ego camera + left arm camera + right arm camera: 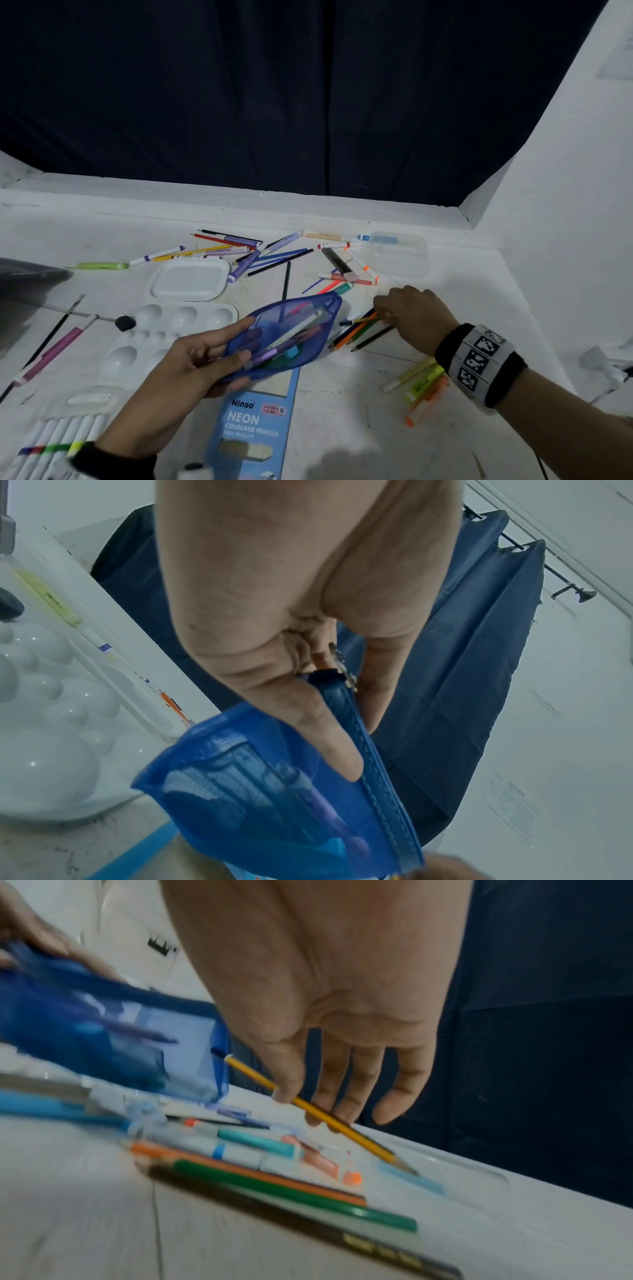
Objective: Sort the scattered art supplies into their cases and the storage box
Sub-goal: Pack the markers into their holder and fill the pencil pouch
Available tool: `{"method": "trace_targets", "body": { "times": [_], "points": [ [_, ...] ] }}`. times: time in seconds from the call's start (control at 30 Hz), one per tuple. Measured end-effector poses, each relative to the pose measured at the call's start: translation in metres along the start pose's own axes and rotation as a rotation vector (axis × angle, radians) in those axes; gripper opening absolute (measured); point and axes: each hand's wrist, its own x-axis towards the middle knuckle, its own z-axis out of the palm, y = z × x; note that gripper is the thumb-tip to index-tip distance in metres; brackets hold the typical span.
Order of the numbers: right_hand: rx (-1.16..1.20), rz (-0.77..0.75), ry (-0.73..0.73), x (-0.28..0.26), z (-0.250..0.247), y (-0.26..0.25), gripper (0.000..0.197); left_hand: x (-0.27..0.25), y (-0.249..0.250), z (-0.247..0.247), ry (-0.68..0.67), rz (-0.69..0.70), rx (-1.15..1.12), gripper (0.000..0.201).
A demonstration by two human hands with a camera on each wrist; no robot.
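My left hand (219,346) grips an open blue mesh pouch (294,329) by its zipper edge and lifts it off the table; several pens and pencils show through the mesh. In the left wrist view my thumb and fingers (325,723) pinch the zipper band of the pouch (274,804). Just right of the pouch, my right hand (387,308) pinches a yellow pencil (363,320) above a small pile of coloured pencils (359,334). In the right wrist view my thumb and fingers (318,1104) hold the yellow pencil (342,1129) tilted, tip down, over the orange and green pencils (291,1194).
Scattered pens and markers (239,250) lie at the back, beside a clear plastic box (397,253). A white lid (190,279), a paint palette (137,349) and brushes (51,342) are to the left. A neon pencil box (253,421) and highlighters (421,383) lie nearer me. A wall rises on the right.
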Motion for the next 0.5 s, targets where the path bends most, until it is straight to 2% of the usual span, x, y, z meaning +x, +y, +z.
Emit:
{"method": "trace_targets", "body": {
  "times": [0.1,0.23,0.33,0.5],
  "points": [
    [0.109,-0.04,0.266,-0.003,-0.018,-0.014,0.018,0.003,0.0,0.0,0.013,-0.004,0.009,0.046],
    [0.083,-0.165,0.562,-0.006,-0.038,-0.042,0.047,0.006,0.003,0.003,0.001,-0.001,0.026,0.047],
    [-0.013,-0.268,0.583,-0.01,-0.048,-0.062,0.046,0.006,0.004,0.007,-0.028,-0.001,0.028,0.048],
    [-0.03,-0.518,0.425,-0.009,-0.035,-0.096,0.029,0.005,0.002,0.01,-0.091,-0.013,0.009,0.049]
  ]
}}
